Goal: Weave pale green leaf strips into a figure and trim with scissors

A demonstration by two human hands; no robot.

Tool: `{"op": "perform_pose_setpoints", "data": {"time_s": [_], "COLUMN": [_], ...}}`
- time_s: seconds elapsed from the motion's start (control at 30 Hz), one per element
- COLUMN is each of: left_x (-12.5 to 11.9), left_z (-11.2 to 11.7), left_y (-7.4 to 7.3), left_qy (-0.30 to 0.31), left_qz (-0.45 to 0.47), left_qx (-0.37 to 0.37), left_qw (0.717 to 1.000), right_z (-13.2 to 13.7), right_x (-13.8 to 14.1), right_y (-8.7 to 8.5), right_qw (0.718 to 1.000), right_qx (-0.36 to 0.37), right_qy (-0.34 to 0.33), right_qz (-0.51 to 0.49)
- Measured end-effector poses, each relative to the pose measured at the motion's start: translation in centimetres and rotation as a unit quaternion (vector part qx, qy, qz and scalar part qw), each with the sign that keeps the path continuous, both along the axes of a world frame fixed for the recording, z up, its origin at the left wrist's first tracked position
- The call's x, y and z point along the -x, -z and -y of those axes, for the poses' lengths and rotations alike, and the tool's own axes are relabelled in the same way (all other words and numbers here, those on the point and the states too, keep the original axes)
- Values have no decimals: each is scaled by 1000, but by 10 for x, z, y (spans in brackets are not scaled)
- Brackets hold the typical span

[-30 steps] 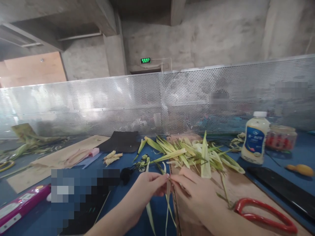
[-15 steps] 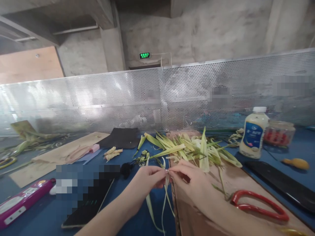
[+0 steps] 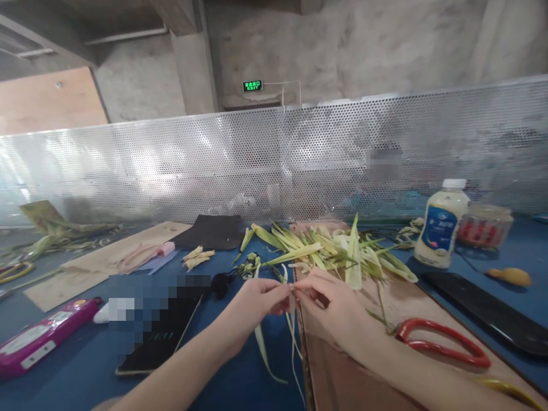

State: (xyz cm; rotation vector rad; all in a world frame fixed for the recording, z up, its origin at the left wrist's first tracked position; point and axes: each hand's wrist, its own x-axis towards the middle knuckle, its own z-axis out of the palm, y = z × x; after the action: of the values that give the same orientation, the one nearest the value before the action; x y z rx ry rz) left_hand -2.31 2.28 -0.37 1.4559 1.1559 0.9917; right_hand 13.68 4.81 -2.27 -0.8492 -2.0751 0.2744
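Note:
My left hand (image 3: 257, 305) and my right hand (image 3: 329, 308) meet fingertip to fingertip over the blue table (image 3: 240, 377), both pinched on thin pale green leaf strips (image 3: 291, 337) that hang down from the fingers. Just beyond my hands lies a heap of green and yellow leaves (image 3: 338, 254) on a brown board (image 3: 411, 297).
Red-handled scissors (image 3: 440, 342) lie on the board at right. A white bottle (image 3: 440, 231), a jar with red contents (image 3: 483, 225), a black tray (image 3: 488, 311) and a yellow object (image 3: 509, 276) stand further right. A pink case (image 3: 43, 337) and a phone (image 3: 158, 337) lie left. A perforated metal screen (image 3: 171, 165) runs behind.
My hands have risen slightly and stayed pinched together on the strips, which hang longer below the fingers. The view tilted a little downward.

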Motion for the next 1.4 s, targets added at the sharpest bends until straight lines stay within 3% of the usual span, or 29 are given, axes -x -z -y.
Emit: {"op": "perform_pose_setpoints", "data": {"time_s": [0.37,0.57,0.73,1.07,1.4], "left_x": [4,2,3,3,5], "left_z": [-1,-1,-2,-2,-4], "left_y": [4,2,1,0,6], "left_qy": [-8,-1,-12,-10,-4], "left_qz": [-35,-12,-48,-57,-11], "left_qx": [-29,-19,-13,-3,-11], "left_qw": [999,1000,999,998,1000], "right_z": [0,0,0,-1,1], "right_x": [-1,-1,0,-2,-1], "right_y": [-1,0,4,7,0], "right_qw": [999,1000,1000,995,999], "right_qx": [54,16,-24,-75,-5], "right_qy": [-4,0,-9,37,29], "right_qz": [0,-6,14,59,31]}}
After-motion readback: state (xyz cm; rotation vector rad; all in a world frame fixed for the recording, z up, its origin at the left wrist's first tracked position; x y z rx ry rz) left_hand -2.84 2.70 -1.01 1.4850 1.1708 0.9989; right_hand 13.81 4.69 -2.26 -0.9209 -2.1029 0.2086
